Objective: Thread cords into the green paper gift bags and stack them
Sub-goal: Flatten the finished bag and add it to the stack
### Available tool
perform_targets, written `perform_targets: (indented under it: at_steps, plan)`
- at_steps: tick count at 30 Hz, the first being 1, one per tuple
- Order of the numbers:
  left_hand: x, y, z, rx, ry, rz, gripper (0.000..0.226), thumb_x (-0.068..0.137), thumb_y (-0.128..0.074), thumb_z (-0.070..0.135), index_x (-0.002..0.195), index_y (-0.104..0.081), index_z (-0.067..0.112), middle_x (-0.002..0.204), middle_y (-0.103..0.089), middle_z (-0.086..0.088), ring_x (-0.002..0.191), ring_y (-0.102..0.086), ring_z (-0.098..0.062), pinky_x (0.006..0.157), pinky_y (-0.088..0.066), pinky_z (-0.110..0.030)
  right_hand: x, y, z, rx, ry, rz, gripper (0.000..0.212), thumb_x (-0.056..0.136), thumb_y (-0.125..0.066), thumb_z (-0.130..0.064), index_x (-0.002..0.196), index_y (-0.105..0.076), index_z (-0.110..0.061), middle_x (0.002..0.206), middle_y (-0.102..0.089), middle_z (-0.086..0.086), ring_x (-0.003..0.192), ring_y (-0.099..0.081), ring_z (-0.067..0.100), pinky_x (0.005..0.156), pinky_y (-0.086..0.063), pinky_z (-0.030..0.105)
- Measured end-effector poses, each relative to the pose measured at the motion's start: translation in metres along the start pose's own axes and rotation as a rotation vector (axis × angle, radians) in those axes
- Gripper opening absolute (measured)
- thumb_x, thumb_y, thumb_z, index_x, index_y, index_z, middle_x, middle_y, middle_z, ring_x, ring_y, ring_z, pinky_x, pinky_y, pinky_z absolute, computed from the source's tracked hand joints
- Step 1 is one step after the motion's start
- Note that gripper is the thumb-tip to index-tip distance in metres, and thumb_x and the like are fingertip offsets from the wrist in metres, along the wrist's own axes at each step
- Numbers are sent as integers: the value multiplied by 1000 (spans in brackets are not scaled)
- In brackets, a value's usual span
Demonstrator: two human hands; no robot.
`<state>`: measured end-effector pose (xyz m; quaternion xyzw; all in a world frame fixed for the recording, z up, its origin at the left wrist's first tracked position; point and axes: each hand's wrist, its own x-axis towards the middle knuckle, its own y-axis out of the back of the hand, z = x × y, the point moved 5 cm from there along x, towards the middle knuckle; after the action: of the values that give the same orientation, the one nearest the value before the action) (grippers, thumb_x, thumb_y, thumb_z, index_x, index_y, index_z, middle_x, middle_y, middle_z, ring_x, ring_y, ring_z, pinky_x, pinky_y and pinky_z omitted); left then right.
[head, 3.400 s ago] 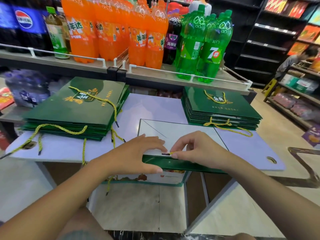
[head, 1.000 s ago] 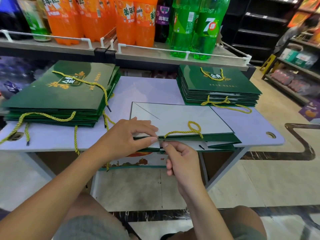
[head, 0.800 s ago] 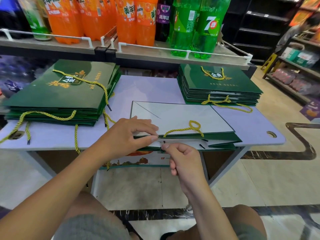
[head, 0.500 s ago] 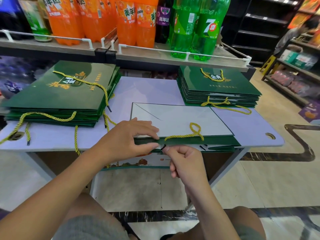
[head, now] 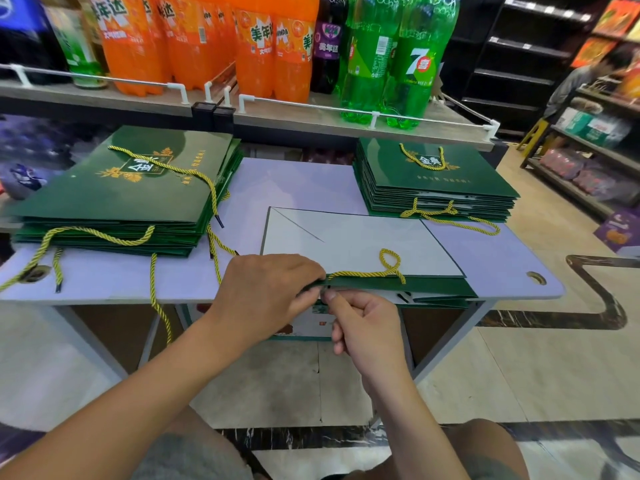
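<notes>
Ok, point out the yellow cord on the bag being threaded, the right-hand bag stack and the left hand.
yellow cord (head: 363, 274): head view, straight run beside its loop.
right-hand bag stack (head: 450, 181): head view, top bag's green face.
left hand (head: 266, 289): head view, back of the hand.

The bag (head: 346, 244) under the left hand (head: 263, 292) is dark green with a white panel; its twisted cord (head: 363, 274) is yellow-gold. The stack (head: 121, 188) beyond that hand is dark green with a gold emblem and white characters. The counter (head: 294, 181) is pale lilac.
</notes>
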<state>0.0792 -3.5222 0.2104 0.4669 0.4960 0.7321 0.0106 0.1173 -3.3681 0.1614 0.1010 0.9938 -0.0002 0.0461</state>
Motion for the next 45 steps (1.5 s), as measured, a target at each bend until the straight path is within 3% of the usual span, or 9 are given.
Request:
perform_targets:
  at_steps: [6, 18, 24, 28, 31, 34, 36, 41, 45]
  plan:
    - [-1, 1, 1, 61, -51, 113, 4, 89, -71, 29, 90, -75, 30, 80, -73, 14, 61, -61, -10, 52, -18, -22, 0, -1, -1, -20, 24, 3, 16, 99, -67, -22, 89, -76, -13, 49, -58, 6, 37, -46, 13, 45, -42, 24]
    - [-1, -2, -6, -7, -27, 156, 9, 97, -70, 37, 95, -78, 31, 90, -77, 17, 65, -70, -9, 44, -40, -26, 0, 5, -2, -112, 1, -26, 19, 96, -65, -14, 83, -78, -11, 49, -59, 7, 37, -47, 15, 46, -42, 23]
    - [-1, -3, -6, -26, -2, 160, 13, 98, -67, 39, 93, -77, 32, 89, -77, 18, 66, -70, -8, 43, -43, -30, -9, 3, -2, -111, 2, -126, 28, 102, -63, -24, 82, -80, -14, 50, -58, 8, 40, -48, 17, 48, -43, 24]
    - [-2, -2, -7, -27, -16, 106, 8, 92, -71, 40, 94, -77, 34, 92, -76, 21, 69, -71, -7, 46, -37, -23, -13, 17, -30, -545, 220, -113, 42, 101, -58, -49, 77, -76, -20, 55, -64, 1, 46, -55, 11, 54, -48, 31]
    - [-1, -2, -10, -13, -54, 44, 13, 92, -67, 45, 97, -75, 37, 95, -75, 21, 74, -71, -6, 47, -39, -23, 1, 37, -80, -835, 519, -29, 28, 96, -61, -53, 86, -73, -30, 72, -68, -12, 66, -59, 6, 63, -48, 34]
    - [2, -3, -13, -16, -60, -4, 22, 95, -59, 56, 97, -73, 39, 93, -74, 22, 78, -71, -5, 47, -46, -29, 36, 37, -108, -1211, 638, -279, 29, 94, -63, -52, 121, -67, -42, 116, -62, -22, 105, -55, 3, 89, -47, 33]
    - [2, -3, -13, -20, -65, 1, 22, 94, -61, 57, 97, -73, 39, 93, -74, 22, 79, -71, -4, 47, -47, -30, 62, 35, -107, -1353, 578, -494, 26, 94, -64, -52, 116, -70, -40, 122, -61, -19, 115, -55, 5, 101, -47, 37]
    - [1, -2, -12, -18, -66, 31, 21, 91, -64, 57, 97, -74, 40, 94, -74, 24, 77, -72, -3, 45, -45, -27, 93, 21, -113, -1307, 395, -696, 15, 103, -57, -36, 101, -68, -26, 92, -72, -14, 89, -67, 4, 83, -54, 32]
    - [0, -3, -13, -5, -57, 3, 22, 93, -61, 58, 98, -73, 41, 95, -73, 25, 79, -70, -1, 48, -37, -22, 110, 9, -119, -1215, 372, -695, 16, 107, -51, -33, 104, -64, -22, 82, -59, -11, 74, -64, 11, 67, -54, 26]
